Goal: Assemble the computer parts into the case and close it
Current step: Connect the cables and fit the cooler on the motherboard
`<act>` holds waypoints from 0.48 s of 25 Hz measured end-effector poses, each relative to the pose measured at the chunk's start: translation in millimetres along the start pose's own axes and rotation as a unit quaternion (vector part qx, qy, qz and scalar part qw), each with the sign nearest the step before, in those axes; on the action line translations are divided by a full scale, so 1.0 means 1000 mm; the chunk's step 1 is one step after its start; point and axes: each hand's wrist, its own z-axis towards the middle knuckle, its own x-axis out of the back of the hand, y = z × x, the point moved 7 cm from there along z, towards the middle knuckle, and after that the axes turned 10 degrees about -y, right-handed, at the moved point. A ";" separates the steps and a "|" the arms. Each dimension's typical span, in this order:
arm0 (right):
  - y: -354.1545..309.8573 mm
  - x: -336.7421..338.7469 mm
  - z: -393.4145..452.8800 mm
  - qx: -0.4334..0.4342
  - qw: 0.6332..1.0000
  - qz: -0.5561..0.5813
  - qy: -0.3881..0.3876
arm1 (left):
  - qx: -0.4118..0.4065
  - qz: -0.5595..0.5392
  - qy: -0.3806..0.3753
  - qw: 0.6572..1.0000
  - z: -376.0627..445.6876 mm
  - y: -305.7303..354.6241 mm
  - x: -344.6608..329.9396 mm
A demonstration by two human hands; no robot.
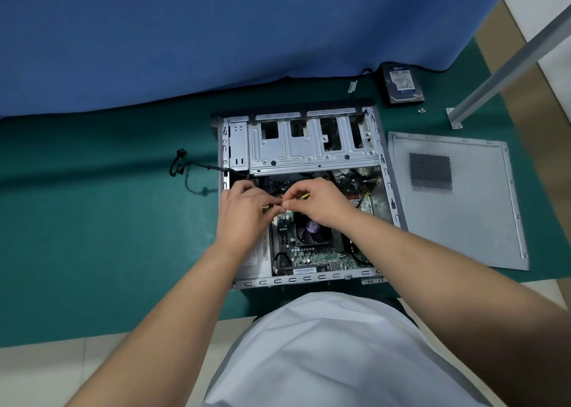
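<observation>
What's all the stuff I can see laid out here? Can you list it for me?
computer case: one, grey metal, open, on the mat
yellow cables: a bunch, inside the case, between the hands
CPU fan: one, black, on the motherboard
side panel: one, grey, flat, right of the case
hard drive: one, black, beyond the case
screws: a few, silver, near the drive
black cable: one, hanging out left of the case
mat: one, green
left hand: pinches the cables
right hand: pinches the cables

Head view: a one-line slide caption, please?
Both hands pinch yellow cables inside the open case; side panel lies alongside.
</observation>
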 end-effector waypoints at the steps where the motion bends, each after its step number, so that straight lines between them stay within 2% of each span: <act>1: -0.001 0.000 0.001 0.001 1.000 -0.024 0.000 | 0.004 0.004 -0.003 1.000 0.000 -0.001 0.000; 7: -0.011 0.000 -0.002 0.043 0.982 -0.182 0.016 | 0.015 0.032 -0.068 0.997 0.009 -0.003 -0.012; 12: -0.014 0.000 0.001 0.054 0.966 -0.251 0.022 | 0.006 0.028 -0.084 0.996 0.008 -0.005 -0.014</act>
